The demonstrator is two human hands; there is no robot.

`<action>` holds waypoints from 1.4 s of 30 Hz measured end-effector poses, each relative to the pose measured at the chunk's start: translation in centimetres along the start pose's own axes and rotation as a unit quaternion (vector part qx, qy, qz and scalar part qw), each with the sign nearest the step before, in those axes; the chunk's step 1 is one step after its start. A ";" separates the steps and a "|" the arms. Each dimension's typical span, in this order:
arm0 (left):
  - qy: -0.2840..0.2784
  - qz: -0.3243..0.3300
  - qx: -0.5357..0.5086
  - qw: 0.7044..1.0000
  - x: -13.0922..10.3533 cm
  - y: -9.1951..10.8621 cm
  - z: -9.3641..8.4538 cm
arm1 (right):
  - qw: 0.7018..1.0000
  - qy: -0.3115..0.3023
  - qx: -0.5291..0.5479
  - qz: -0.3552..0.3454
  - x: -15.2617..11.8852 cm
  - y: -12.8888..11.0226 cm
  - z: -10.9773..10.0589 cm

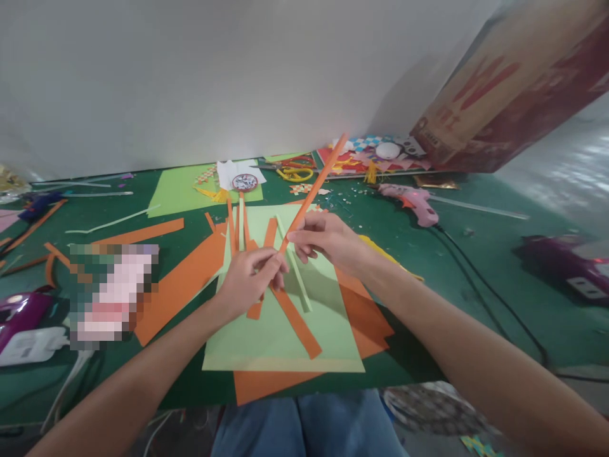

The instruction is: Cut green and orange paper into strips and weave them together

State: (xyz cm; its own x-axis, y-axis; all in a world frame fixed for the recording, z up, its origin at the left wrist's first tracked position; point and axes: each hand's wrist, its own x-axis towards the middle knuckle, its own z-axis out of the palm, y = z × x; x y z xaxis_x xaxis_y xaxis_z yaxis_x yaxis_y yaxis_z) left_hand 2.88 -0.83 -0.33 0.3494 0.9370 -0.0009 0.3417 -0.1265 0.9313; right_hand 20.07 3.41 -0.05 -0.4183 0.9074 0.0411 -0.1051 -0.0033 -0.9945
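Observation:
A long orange paper strip slants up and to the right between my hands. My left hand pinches its lower end, and my right hand grips it a little higher up. Beneath them lies a pale green paper sheet on top of orange paper. More orange strips and a narrow light green strip rest on the sheet. Just beyond my left hand, a thin paper stick leads up to a small round patterned piece.
At the right lies a pink glue gun with a black cord. Yellow-handled scissors are at the back. A blurred-out pinkish object is on the left, beside a white plug. A printed box leans at the back right.

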 end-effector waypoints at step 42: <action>-0.055 0.006 -0.002 0.998 0.1 -0.3 -0.1 | 0.980 -0.119 -0.155 0.028 -0.1 -0.3 0.0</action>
State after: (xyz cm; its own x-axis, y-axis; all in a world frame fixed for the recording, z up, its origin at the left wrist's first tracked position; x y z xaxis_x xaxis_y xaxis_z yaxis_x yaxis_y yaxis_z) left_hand 2.75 -0.70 -0.56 0.4477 0.8937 -0.0303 0.3339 -0.1356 0.9328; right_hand 20.16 3.28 0.20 -0.6179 0.7856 -0.0305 0.1881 0.1100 -0.9760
